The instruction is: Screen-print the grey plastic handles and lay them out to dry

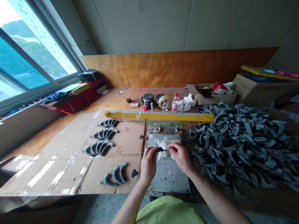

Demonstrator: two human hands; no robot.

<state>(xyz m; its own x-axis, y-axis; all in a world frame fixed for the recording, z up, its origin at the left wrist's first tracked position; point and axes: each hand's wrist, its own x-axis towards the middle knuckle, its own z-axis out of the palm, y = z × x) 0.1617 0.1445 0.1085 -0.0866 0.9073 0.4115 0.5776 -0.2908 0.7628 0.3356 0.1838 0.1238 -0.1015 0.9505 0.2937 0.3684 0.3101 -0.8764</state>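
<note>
My left hand [149, 164] is closed, pinching a dark curved plastic part [159, 149] between thumb and fingers. A crumpled white wipe [164, 142], perhaps cloth or paper, is pinched in my right hand [181, 156] against the part's far end. Both hands are above a grey metal plate fixture [167, 179] with worn, spotted paint. Much of the held part is hidden by fingers and wipe. To the left, similar grey curved parts lie on flat cardboard: three nested rows [99, 148] and a smaller group [115, 175] nearer me.
A large heap of grey parts [235, 140] covers the right side. Behind the fixture runs a bar with yellow tape [161, 116]. Black jars [148, 100], a red-capped bottle [175, 102] and an open carton [213, 98] stand farther back. Black knobs [134, 173] protrude at the fixture's left.
</note>
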